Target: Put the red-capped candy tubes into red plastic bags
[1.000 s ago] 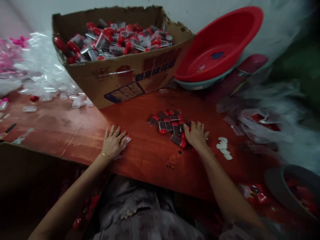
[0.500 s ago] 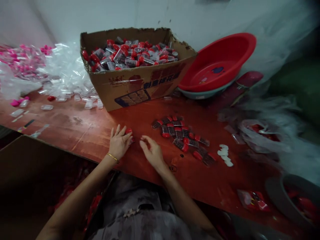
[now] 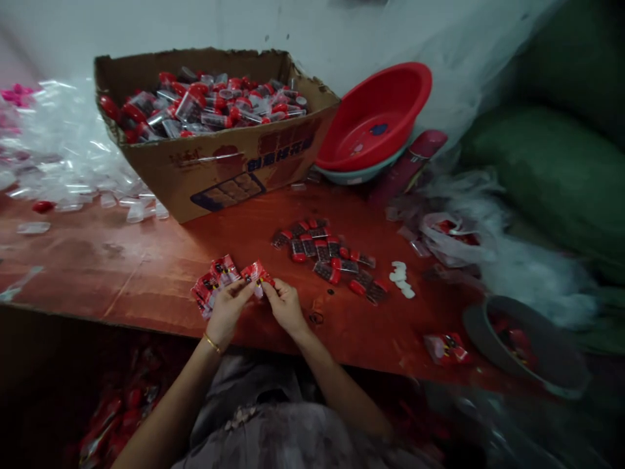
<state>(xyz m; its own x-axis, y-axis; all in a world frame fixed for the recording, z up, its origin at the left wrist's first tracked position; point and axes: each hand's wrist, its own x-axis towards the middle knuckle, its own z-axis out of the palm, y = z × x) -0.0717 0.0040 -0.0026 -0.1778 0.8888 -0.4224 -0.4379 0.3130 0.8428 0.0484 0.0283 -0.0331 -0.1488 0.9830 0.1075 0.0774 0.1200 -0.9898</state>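
My left hand (image 3: 229,314) and my right hand (image 3: 287,307) pinch a small red printed packet (image 3: 254,271) between them, one at each side, above the near part of the table. Against the back of my left fingers lie several more red printed packets (image 3: 209,285), fanned out and overlapping; whether that hand also touches them I cannot tell. To the right of my hands, a loose group of clear tubes with red caps and dark contents (image 3: 322,251) rests on the tabletop. A few white flat pieces (image 3: 401,280) sit beyond them.
A cardboard box (image 3: 229,163) full of red-capped tubes stands at the back. Clear plastic pieces (image 3: 73,156) heap up at left. Behind right are a red basin (image 3: 375,124) and a dark red flask (image 3: 415,159). A grey bowl (image 3: 481,319) and another packet (image 3: 446,349) lie near right.
Both hands have come together and now grip a red packet. More packets show fanned out beside my left hand, which was spread flat over something red. The view has swung right.
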